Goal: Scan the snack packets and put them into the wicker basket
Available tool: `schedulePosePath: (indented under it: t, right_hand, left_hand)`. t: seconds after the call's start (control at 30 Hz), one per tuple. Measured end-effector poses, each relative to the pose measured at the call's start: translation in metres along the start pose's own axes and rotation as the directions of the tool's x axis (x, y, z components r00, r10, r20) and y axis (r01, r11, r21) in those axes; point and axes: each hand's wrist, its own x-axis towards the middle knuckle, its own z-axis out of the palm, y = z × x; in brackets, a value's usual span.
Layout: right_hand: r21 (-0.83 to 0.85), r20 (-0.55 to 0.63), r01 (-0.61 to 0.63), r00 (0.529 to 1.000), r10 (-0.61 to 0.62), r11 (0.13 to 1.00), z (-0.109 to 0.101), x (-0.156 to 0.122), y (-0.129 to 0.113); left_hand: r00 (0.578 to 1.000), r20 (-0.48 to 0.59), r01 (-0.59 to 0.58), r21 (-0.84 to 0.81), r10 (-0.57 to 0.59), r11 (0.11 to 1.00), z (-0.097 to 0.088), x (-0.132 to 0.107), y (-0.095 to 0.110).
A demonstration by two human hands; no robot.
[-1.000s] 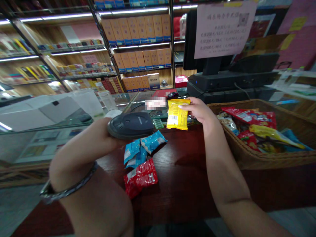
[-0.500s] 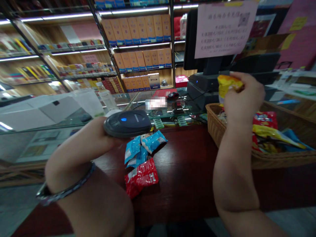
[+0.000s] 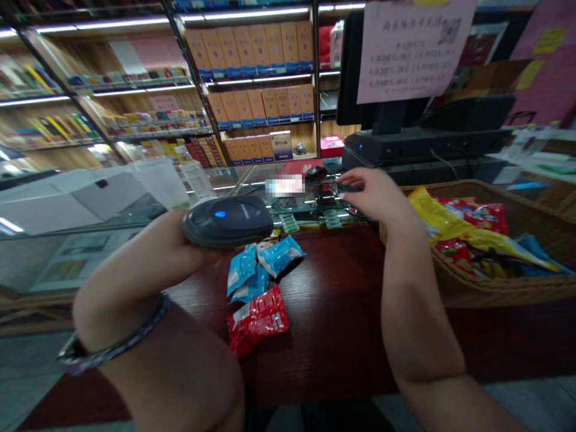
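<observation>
On wooden shop counter (image 3: 328, 336), left grip (image 3: 180, 243) round barcode scanner (image 3: 227, 222), right grip (image 3: 373, 195) open (snack packets (image 3: 256, 288) between)

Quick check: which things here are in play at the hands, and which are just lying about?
In play:
- left hand gripping a handheld barcode scanner
- right hand, empty
- blue snack packets and red snack packet on the wooden counter
- wicker basket of snack packets

Lying about:
- monitor
- notice with QR code
- computer mouse
- plastic bottle
- shelved boxes
</observation>
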Motion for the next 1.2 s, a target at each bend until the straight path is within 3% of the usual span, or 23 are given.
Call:
schedulePosePath:
  t: [0.03,0.1,0.17,0.2,0.3,0.37,0.43,0.5,0.63,0.83,0.93,1.03,1.1,1.2]
  right_hand:
    - [0.031,0.18,0.071,0.981,-0.075,0.997,0.011,0.0,-0.01]
    - [0.078,0.498,0.214,0.838,-0.224,0.974,0.04,-0.003,-0.033]
    - [0.119,0.674,0.351,0.659,-0.335,0.929,0.08,-0.013,-0.055]
    - [0.11,0.71,0.412,0.604,-0.362,0.904,0.103,-0.02,-0.064]
    - [0.046,0.681,0.565,0.585,-0.439,0.824,0.169,-0.045,-0.08]
    - [0.059,0.657,0.646,0.549,-0.517,0.761,0.202,-0.059,-0.082]
    - [0.092,0.672,0.676,0.499,-0.547,0.731,0.222,-0.065,-0.079]
    - [0.11,0.727,0.649,0.464,-0.507,0.753,0.229,-0.066,-0.075]
    - [0.034,0.803,0.544,0.485,-0.347,0.838,0.219,-0.057,-0.074]
    - [-0.147,0.85,0.415,0.518,-0.1,0.898,0.185,-0.037,-0.075]
    - [-0.22,0.839,0.315,0.544,0.015,0.923,0.165,-0.021,-0.063]
    - [-0.211,0.842,0.234,0.537,0.054,0.949,0.148,-0.004,-0.041]
    - [-0.167,0.8,0.153,0.599,0.044,0.974,0.144,0.005,-0.026]
    - [-0.14,0.629,0.016,0.773,0.076,0.99,0.153,0.011,-0.007]
  left_hand:
    - [1.0,0.006,0.005,0.002,-0.005,1.0,0.0,0.0,0.0]
    - [1.0,0.006,0.018,0.013,-0.018,1.0,0.0,-0.001,-0.001]
    - [1.0,-0.013,0.021,0.016,-0.021,1.0,0.0,-0.001,-0.001]
    - [1.0,-0.022,0.015,0.015,-0.014,1.0,0.0,-0.002,-0.001]
    - [0.999,-0.033,-0.007,0.022,0.007,1.0,-0.001,-0.004,-0.001]
    - [0.999,-0.035,-0.013,0.027,0.014,1.0,-0.001,-0.005,0.0]
    - [0.999,-0.039,-0.011,0.018,0.012,1.0,-0.002,-0.006,0.0]
    - [0.999,-0.042,-0.005,0.01,0.006,1.0,-0.002,-0.007,0.0]
    - [0.999,-0.042,0.002,0.029,-0.001,1.0,-0.003,-0.008,-0.002]
    - [0.999,-0.042,0.001,-0.015,-0.002,1.0,-0.004,-0.01,-0.002]
    - [0.999,-0.036,0.001,-0.033,-0.002,0.999,-0.003,-0.01,0.001]
    - [0.999,-0.032,-0.018,-0.041,0.016,0.999,-0.002,-0.008,0.004]
    - [0.999,-0.033,-0.022,-0.037,0.02,0.999,-0.002,-0.007,0.005]
    - [1.0,-0.029,-0.011,-0.029,0.011,1.0,-0.001,-0.006,0.004]
